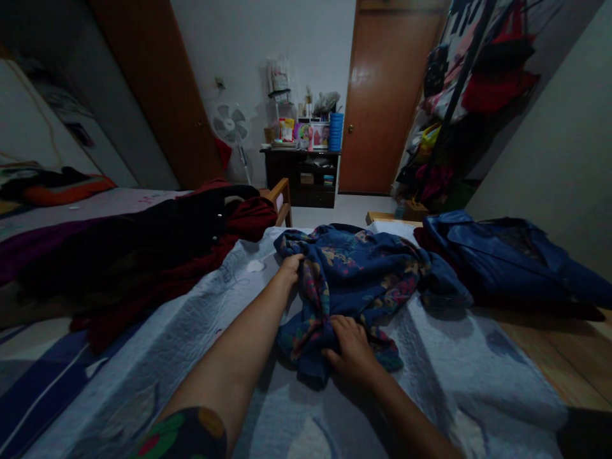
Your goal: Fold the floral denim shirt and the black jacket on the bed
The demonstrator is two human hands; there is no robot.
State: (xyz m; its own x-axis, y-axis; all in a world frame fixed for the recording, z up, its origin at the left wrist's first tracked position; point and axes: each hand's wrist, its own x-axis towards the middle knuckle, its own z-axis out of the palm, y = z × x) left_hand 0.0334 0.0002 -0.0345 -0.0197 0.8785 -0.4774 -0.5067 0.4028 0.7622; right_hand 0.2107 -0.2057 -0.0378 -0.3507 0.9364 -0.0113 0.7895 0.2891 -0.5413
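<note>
A blue floral shirt [358, 261] lies crumpled on a light blue quilted bedspread [306, 408]. My left hand [291, 265] reaches out to the shirt's far left side, its fingers closed on the cloth and partly hidden by it. Nearer to me, my right hand [351, 347] grips a bunched fold at the shirt's lower part, fingers curled over the fabric and thumb to the left. One sleeve stretches out to the right across the bedspread.
Dark and maroon clothes [191, 236] are heaped along the left. A blue jacket [497, 248] lies on a dark red cloth at the right, beside bare wooden boards [559, 350]. Farther back stand a white fan [231, 124], a dark cabinet [301, 182] and a wooden door [382, 95].
</note>
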